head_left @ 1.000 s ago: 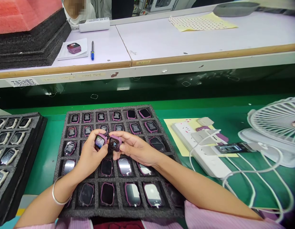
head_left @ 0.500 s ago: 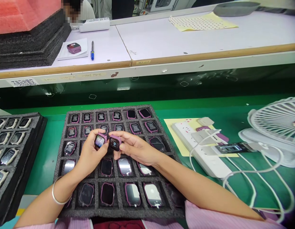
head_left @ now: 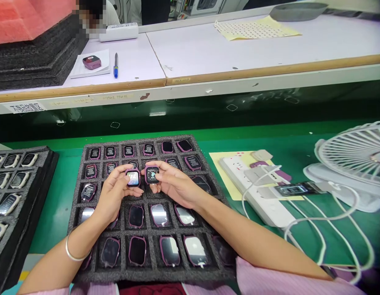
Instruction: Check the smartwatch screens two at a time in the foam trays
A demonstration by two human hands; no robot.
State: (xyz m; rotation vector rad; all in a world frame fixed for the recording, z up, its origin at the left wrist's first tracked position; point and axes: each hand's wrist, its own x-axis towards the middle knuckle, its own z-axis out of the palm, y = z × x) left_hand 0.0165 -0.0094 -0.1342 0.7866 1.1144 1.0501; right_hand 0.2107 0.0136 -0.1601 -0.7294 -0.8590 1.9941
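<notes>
Pink-framed square smartwatch bodies, a left-hand watch (head_left: pixel 132 178) and a right-hand watch (head_left: pixel 152 175), are held side by side with their screens lit, just above the middle of a black grid-celled foam tray (head_left: pixel 76 246). A person's bare left hand (head_left: pixel 114 192), wearing a slim silver bangle (head_left: pixel 70 250) at the wrist, and bare right hand (head_left: pixel 174 184) meet over the tray. The left hand's fingers (head_left: pixel 119 174) are closed on the edges of one watch, while the right hand's fingers (head_left: pixel 162 174) curl around the frame of the other, leaving most of both faces uncovered. Each body appears light and stiff, though its glass face looks slick and easily scratched, making the pink frame the likely safest place to take hold. More pink-framed watch bodies (head_left: pixel 159 215) sit in the tray's cells below the hands. Left of the tray lies a second black foam tray (head_left: pixel 51 153) of pale-framed watches. Right of the tray, on a green-topped desk (head_left: pixel 51 233), are a white power strip (head_left: pixel 254 192), looping white cables (head_left: pixel 325 229) and a white desk fan (head_left: pixel 356 155). Beyond the tray, on a raised lilac shelf (head_left: pixel 208 49), lies a blue-and-silver pen (head_left: pixel 115 65).
</notes>
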